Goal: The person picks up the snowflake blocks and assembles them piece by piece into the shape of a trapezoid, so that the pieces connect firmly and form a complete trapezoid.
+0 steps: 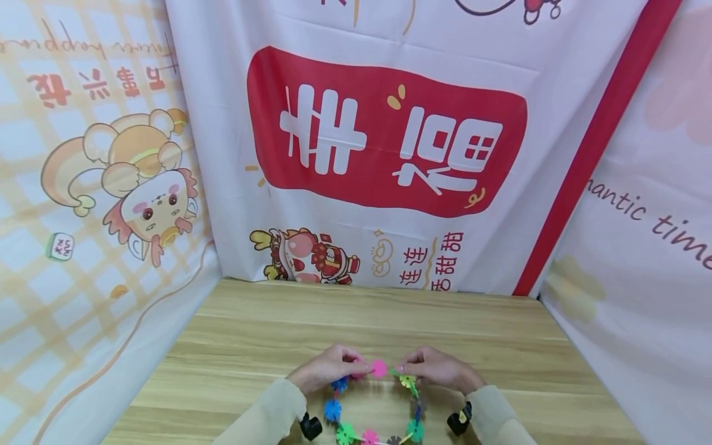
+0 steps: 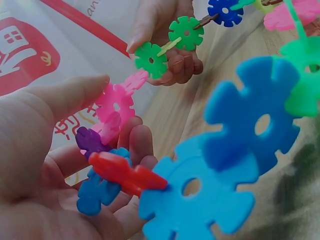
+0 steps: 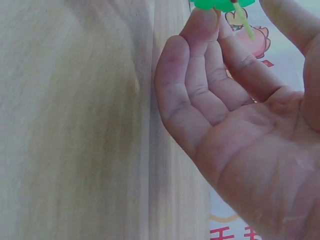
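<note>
A chain of plastic snowflake discs loops between the two hands above the wooden table. My left hand (image 1: 329, 367) pinches a pink snowflake disc (image 2: 116, 106) between thumb and fingers near one end. Another pink disc (image 1: 379, 369) sticks out from it toward the right. Opposite, my right hand (image 1: 439, 369) pinches a green snowflake disc (image 2: 151, 61) at the other end. The end discs look very close together; whether they touch I cannot tell. Blue discs (image 2: 257, 120) and a red one (image 2: 127, 172) hang near the left palm. In the right wrist view, only a green edge (image 3: 222, 5) shows at the fingertips.
The loop's near side has a green disc (image 1: 345, 434) and a pink disc (image 1: 369, 437) low over the wooden table (image 1: 389, 315). Printed cloths hang at the back (image 1: 389, 247), left (image 1: 111, 296) and right (image 1: 628, 296). Black cameras (image 1: 310, 426) are strapped to both wrists.
</note>
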`<control>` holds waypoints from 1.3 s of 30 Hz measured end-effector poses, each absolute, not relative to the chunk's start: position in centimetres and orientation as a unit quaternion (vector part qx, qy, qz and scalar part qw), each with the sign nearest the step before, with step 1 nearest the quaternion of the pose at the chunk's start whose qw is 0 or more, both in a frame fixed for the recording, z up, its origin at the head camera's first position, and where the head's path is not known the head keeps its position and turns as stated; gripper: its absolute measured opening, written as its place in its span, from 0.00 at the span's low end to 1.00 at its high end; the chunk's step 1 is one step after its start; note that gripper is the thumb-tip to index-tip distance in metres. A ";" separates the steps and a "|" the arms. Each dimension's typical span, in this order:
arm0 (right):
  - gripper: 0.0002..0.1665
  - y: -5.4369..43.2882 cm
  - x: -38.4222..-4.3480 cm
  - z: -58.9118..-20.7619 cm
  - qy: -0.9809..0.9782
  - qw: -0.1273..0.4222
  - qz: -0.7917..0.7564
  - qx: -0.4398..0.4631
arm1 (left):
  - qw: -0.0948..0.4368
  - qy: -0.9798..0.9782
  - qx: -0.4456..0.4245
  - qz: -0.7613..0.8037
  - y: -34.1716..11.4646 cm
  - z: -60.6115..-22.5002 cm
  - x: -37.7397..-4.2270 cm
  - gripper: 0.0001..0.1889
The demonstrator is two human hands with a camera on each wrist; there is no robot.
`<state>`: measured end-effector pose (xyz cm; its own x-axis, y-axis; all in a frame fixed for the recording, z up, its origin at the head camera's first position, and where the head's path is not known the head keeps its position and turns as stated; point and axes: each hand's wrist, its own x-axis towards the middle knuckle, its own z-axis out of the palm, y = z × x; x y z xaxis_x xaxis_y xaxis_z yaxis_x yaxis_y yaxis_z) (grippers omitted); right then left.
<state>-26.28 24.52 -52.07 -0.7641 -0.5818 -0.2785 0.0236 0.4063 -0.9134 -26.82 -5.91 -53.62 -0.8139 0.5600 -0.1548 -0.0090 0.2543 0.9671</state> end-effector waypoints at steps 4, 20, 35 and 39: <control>0.22 24.3 -26.3 -51.9 0.785 0.294 -0.514 -0.179 | 0.248 0.753 0.181 0.582 -5.8 -53.5 -26.8 0.15; 0.22 23.5 -26.0 -52.3 0.810 0.258 -0.493 -0.184 | 0.260 0.758 0.192 0.567 -5.7 -53.5 -26.7 0.17; 0.18 22.7 -26.1 -52.2 0.815 0.223 -0.479 -0.237 | 0.273 0.755 0.200 0.561 -5.6 -54.0 -27.4 0.15; 0.20 22.8 -26.2 -52.4 0.810 0.223 -0.480 -0.254 | 0.280 0.759 0.199 0.553 -5.6 -53.7 -27.5 0.14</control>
<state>-26.19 22.77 -52.44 -0.7719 -0.6248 -0.1174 -0.1973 0.4109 -0.8900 -27.46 -5.62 -53.72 -0.7636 0.6122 -0.2051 -0.0079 0.3087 0.9511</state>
